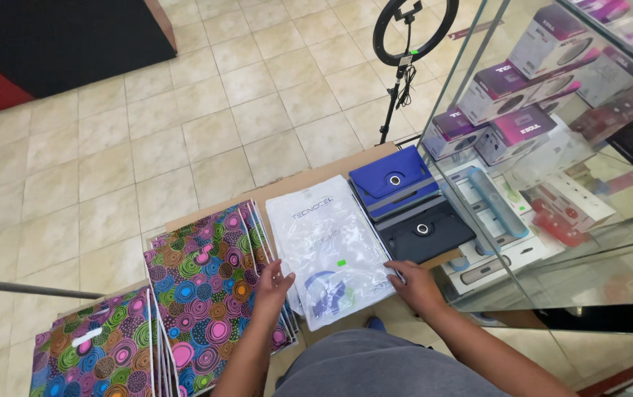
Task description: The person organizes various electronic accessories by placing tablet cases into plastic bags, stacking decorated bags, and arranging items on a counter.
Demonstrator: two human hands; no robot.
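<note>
A: What do you see from the head camera?

B: I see a clear plastic packet (329, 246) lying flat on a brown counter (309, 180). My left hand (273, 287) rests open, fingers spread, on the packet's near left corner. My right hand (413, 283) lies flat at its near right corner, fingertips touching the edge, gripping nothing.

A: What surrounds the packet?

B: Just left of the packet sits a stack of colourful swirl-patterned bags (210, 283), touching my left hand. Just right of it lie a blue tablet case (394, 180) and a black tablet case (423, 231). Beyond those stands a glass cabinet (478, 110) holding boxes.
</note>
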